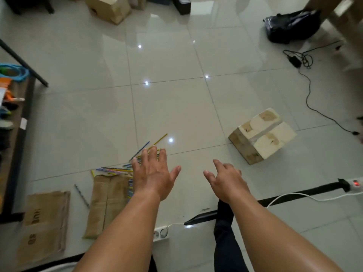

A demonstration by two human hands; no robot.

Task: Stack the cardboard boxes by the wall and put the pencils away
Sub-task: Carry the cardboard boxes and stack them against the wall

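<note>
**Hands reach for the scattered pencils; boxes not yet stacked**

Head view: the pencils [115, 170] lie loose on the tiled floor [176, 105] at about 8 o'clock from the middle of the frame, fanned out beside a flattened cardboard sheet [108, 201]. The left hand [153, 177] is spread over their near end, fingers straight and apart, holding nothing; whether it touches them I cannot tell. The right hand [227, 181] hangs just beside it at 5 o'clock, fingers loose and apart, also holding nothing.

A cardboard box [263, 134] sits alone at 3 o'clock, and a second box [110, 8] stands at 11 o'clock near the top edge, well apart from it.

The step in hand looks like gathering the pencils. Next, the fingers likely need to sweep the spread into one bundle before closing round it.
</note>
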